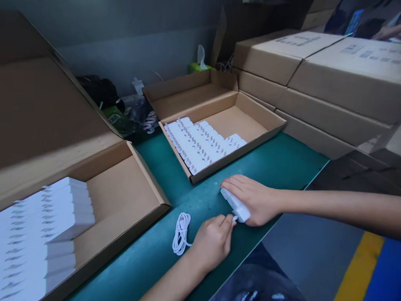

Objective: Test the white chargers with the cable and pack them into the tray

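Clock hours are being read from the white device (234, 204), which your hands are holding at the front edge of the green tabletop (197, 198). Writing: dark printed blocks are showing on the closed cartons (340, 96) at 1 to 2 o'clock, too small to read.

Your right hand (259, 198), at 3, is clamping around the device, a smooth, slim bar with rounded edges. Your left hand (213, 238), at 7, is pinching a small white plug (235, 218), thumb and fingers together on it, its tip meeting the device's near end; how far in it is sitting, I cannot tell.

At 8, a thin white cable (181, 235) is lying in an oval coil, one strand running toward your left wrist. At 11, the far open carton (239, 119), brown cardboard, is holding rows of white units (194, 143). At 9, the near open carton (116, 191) is holding stacked, block-shaped ones.
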The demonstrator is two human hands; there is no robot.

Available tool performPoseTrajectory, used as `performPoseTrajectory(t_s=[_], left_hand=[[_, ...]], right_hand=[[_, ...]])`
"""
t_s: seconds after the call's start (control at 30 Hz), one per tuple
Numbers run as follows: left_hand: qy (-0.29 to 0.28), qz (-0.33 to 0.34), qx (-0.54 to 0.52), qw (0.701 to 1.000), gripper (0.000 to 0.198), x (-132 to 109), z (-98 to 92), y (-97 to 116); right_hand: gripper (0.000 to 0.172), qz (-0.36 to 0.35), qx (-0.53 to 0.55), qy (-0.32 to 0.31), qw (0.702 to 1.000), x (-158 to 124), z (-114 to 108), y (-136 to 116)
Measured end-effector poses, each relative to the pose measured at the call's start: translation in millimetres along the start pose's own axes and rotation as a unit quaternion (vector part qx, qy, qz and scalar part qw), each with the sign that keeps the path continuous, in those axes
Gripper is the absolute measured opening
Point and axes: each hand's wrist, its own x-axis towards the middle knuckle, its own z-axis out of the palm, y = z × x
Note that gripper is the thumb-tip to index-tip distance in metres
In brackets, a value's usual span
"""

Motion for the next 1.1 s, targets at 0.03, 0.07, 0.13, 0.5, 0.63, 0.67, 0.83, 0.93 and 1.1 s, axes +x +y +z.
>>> performPoseTrajectory(t_s=[0.03,0.07,0.13,0.5,0.63,0.67,0.83,0.93,1.1], left_hand=[[0.005,0.000,-0.009,1.000,0.027,-6.2,-3.9,-3.4],[0.015,-0.007,-0.020,1.000,0.025,-13.2,-8.1,-7.2],[0.053,-0.038,-0.046,0.997,0.023,-27.0,-16.0,-15.5],[0.148,-0.073,-0.085,0.983,0.025,-56.2,-31.1,-43.1],[0.150,-0.081,-0.079,0.982,0.024,-60.8,-31.2,-41.2],[0.145,-0.082,-0.075,0.983,0.024,-61.9,-29.8,-40.3],[0.105,-0.094,-0.034,0.989,0.024,-66.4,-24.3,-35.5],[0.094,-0.100,-0.002,0.991,0.026,-67.8,-25.1,-32.1],[0.103,-0.092,0.019,0.990,0.027,-69.4,-24.8,-29.3]], right_hand=[[0.078,0.001,-0.001,-0.007,1.000,0.4,-0.8,0.3],[0.079,0.002,-0.001,-0.012,1.000,0.8,-1.5,0.5],[0.080,0.003,0.002,-0.017,1.000,1.4,-2.3,0.4],[0.100,0.021,0.017,-0.010,1.000,-12.8,-10.0,-3.4],[0.110,0.095,0.092,-0.006,0.991,-35.4,-2.9,7.6],[0.112,0.117,0.109,-0.010,0.987,-40.7,1.8,11.0],[0.105,0.167,0.184,0.000,0.969,-51.0,28.5,21.0],[0.103,0.191,0.220,0.049,0.955,-45.5,31.9,13.3],[0.096,0.185,0.219,0.165,0.944,-18.6,-15.6,-0.3]])
